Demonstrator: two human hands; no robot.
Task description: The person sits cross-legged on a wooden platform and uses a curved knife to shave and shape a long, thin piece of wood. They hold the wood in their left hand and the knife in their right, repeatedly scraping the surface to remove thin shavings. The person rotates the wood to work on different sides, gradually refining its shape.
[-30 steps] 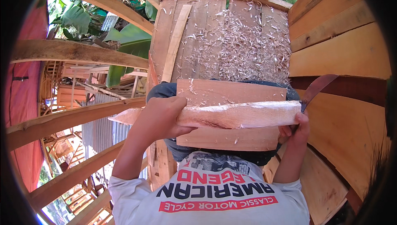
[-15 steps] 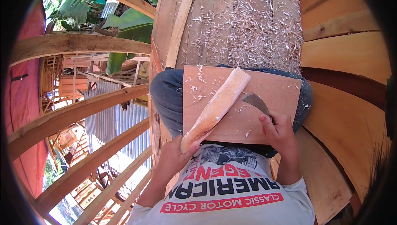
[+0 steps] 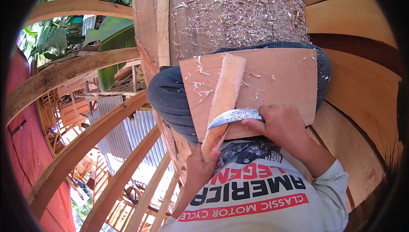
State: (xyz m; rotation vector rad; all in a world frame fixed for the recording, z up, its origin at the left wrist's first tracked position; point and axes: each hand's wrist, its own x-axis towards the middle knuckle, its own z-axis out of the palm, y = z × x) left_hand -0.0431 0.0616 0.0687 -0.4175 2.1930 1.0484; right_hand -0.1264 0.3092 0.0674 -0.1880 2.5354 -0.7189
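Note:
A reddish-brown flat board (image 3: 277, 78) lies across my lap, with a few shavings on it. Resting on it at a steep slant is a long pale piece of wood (image 3: 228, 80), darker near its lower end. My left hand (image 3: 202, 163) is closed around that lower end, close to my shirt. In my right hand (image 3: 279, 123) I grip a curved knife (image 3: 236, 116), its handle hidden by my fingers. The silvery blade reaches left across the wood, its tip above the darker patch; whether its edge touches the wood I cannot tell.
Curled wood shavings (image 3: 260, 14) cover much of the plank floor (image 3: 183, 31) ahead. A narrow wooden strip (image 3: 163, 23) lies at its left side. Wooden rails (image 3: 85, 138) run along my left, with corrugated sheets and banana leaves beyond. A plank wall (image 3: 362, 74) rises at my right.
The knife has swung left from beside the wood to across its lower part. The wood piece stands more upright on the board. My view has shifted a little.

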